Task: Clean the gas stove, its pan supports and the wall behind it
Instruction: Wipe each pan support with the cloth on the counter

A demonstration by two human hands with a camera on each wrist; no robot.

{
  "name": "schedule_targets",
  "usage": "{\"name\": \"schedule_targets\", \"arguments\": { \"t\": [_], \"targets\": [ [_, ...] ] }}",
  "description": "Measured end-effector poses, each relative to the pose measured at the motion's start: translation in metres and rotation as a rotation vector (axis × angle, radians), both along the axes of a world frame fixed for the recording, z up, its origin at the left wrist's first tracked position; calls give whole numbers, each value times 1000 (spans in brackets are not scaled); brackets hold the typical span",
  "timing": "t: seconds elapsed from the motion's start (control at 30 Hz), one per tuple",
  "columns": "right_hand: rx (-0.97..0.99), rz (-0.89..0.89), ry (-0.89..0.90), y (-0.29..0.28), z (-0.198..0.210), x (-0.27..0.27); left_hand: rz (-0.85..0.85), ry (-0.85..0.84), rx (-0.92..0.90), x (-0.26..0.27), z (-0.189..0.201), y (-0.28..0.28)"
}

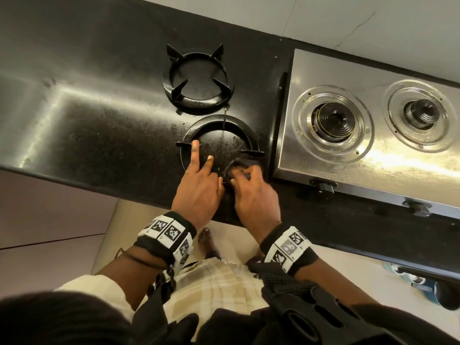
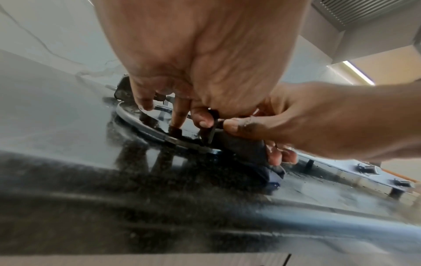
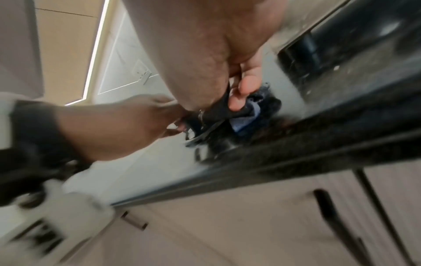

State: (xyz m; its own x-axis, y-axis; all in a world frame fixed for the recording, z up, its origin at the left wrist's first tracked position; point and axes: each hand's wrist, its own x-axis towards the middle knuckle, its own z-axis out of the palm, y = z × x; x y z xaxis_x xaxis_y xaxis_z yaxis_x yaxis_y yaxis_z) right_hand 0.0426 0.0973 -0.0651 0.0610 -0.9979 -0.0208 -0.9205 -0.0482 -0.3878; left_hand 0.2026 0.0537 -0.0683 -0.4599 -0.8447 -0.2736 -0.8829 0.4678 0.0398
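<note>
Across the black counter (image 1: 99, 108), seen from the head view, the steel gas stove (image 1: 331, 68) is sitting at 3 o'clock with two bare burners, its back edge lying near the pale wall (image 1: 373, 18) at 1 o'clock. Two black pan supports are lying off the stove on the counter: the far pan support (image 1: 196, 80) at 12 o'clock is standing prongs up, and the near pan support (image 1: 219, 143) is lying at the centre, just beside the stove. The left hand (image 1: 199, 185) is steadying that near ring, two fingers stretched straight onto the counter inside it and the thumb pinching a prong at its near edge. The right hand (image 1: 254, 192) is gripping a dark blue cloth (image 1: 239, 165), fingers curled round it, pressing it on the ring at 4 o'clock.
</note>
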Motion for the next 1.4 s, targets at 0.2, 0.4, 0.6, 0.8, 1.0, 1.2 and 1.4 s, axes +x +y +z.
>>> {"name": "schedule_targets", "arguments": {
  "t": [0.2,0.4,0.6,0.8,1.0,1.2,1.4],
  "targets": [
    [93,167,-58,-1,5,-2,103,112,65,4,7,4],
    [6,77,-94,-26,44,-51,72,38,109,10,27,-11],
    [89,120,32,-40,54,-69,-17,87,126,22,22,-14],
    [206,159,365,-61,55,-37,2,97,123,24,22,-13],
    [232,214,402,-62,56,-27,19,56,71,35,22,-14],
    [236,190,302,-42,44,-11,-35,-55,14,53,28,-25],
    [131,386,202,-39,32,-31,-64,-68,-11,56,27,-26]
  ]
}}
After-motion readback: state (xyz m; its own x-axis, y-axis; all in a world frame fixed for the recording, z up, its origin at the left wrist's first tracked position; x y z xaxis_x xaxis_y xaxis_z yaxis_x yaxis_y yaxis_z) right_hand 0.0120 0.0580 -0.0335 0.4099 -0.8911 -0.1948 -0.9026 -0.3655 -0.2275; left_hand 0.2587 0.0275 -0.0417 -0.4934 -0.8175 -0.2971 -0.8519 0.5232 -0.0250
